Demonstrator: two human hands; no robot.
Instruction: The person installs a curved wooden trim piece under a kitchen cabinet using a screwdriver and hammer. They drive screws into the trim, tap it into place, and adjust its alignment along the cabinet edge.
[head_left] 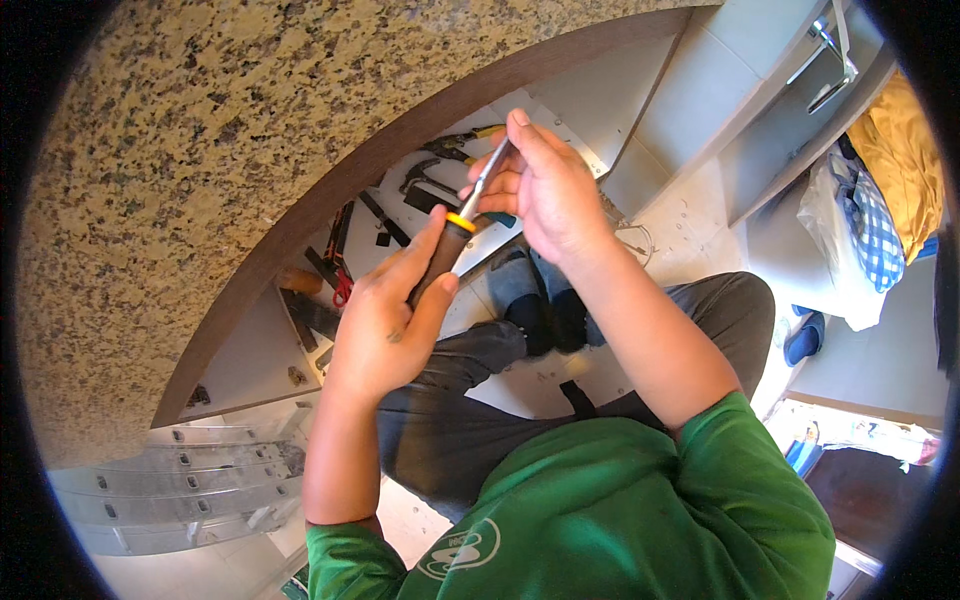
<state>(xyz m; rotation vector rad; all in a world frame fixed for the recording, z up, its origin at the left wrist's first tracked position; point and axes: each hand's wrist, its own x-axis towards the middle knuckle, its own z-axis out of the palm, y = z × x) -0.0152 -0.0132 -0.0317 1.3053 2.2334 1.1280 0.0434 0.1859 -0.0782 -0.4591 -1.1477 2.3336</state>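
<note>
A screwdriver [445,254] with a dark handle, a yellow collar and a metal shaft is held slanted between my hands, tip up and to the right. My left hand [378,325] is closed round its handle, fingers along one side and thumb along the other. My right hand [558,195] pinches the upper end of the shaft between thumb and fingers, hiding the very tip. Below my hands, inside the cabinet, lie a hammer [422,178], a yellow-and-black tool [487,131], a tool with red handles [343,289] and several other dark tools.
A speckled granite countertop [190,170] with a curved-looking wooden edge spans the upper left. Metal rails [170,485] are at lower left. On the right are a plastic bag [828,225], checked cloth [873,235], orange cloth [900,150] and a blue slipper [804,342].
</note>
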